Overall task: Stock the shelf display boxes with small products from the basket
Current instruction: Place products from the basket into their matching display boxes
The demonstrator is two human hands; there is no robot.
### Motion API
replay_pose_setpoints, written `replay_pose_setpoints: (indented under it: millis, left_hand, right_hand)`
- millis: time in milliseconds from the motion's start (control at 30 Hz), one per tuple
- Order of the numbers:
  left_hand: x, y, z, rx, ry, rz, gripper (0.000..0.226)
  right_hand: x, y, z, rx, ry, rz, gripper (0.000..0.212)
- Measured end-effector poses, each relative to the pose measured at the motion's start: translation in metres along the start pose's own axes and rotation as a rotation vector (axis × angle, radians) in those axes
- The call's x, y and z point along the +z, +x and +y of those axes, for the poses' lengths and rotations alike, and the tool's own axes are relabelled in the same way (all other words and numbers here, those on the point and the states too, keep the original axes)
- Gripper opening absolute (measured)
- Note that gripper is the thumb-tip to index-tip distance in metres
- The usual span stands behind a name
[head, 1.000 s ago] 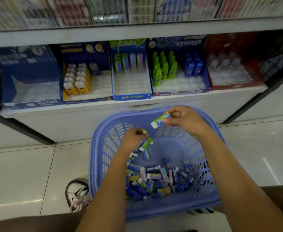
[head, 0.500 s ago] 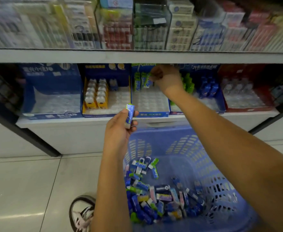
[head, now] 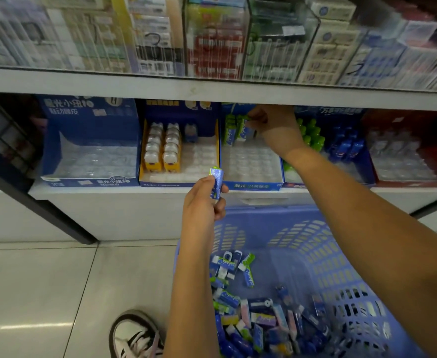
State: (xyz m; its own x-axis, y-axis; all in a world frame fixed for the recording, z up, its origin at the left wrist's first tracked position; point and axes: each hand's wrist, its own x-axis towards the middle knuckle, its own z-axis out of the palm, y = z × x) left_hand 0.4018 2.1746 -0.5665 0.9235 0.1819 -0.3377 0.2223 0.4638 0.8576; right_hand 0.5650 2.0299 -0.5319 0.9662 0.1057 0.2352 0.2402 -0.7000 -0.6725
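fingers (head: pixel 255 120) of the right hand (head: pixel 274 122) are pinching a green packet (head: pixel 240 118) at the back of the blue display box (head: pixel 253 186). left hand (head: pixel 204 202) is gripping a blue packet (head: pixel 216 182) upright, over the basket (head: pixel 315 236)'s far rim.

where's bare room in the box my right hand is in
Free: the empty tray slots between the standing packs at the back and the box's front lip. Crowded: the back row, where the right hand reaches.

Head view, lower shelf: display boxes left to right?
Large blue box → yellow-sided box → blue-and-white box, where the right hand holds a green packet → green-and-blue bottle box → red box.
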Motion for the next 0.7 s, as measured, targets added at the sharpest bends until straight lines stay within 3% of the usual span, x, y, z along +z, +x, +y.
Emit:
replay_pose_setpoints:
  millis: [167,300,433,500,567,633,700]
  left_hand:
    - [0.001,-0.001,-0.001,0.015,-0.015,0.019,0.019]
    - [0.003,-0.001,-0.001,0.035,-0.006,0.016,0.019]
    - [0.006,-0.004,-0.003,0.116,0.068,-0.028,0.015]
    - [0.008,-0.006,-0.006,0.165,0.076,-0.02,0.015]
    - [0.011,-0.008,-0.007,0.201,0.073,0.022,0.017]
    - [0.014,-0.01,-0.007,0.237,0.082,0.048,0.016]
    - [0.016,-0.01,-0.007,0.273,0.12,0.059,0.018]
  right_hand:
    - [0.007,-0.005,0.0,-0.083,-0.15,-0.082,0.02]
    - [0.008,-0.007,-0.004,-0.048,-0.17,-0.065,0.019]
    - [-0.001,-0.002,-0.014,0.024,-0.361,-0.223,0.028]
    - [-0.007,-0.016,-0.022,0.0,-0.364,-0.185,0.033]
    - [-0.011,-0.045,-0.029,0.013,-0.11,-0.16,0.031]
    - [-0.015,-0.079,-0.034,0.082,0.342,-0.283,0.015]
    - [-0.017,-0.104,-0.034,0.081,0.525,-0.369,0.01]
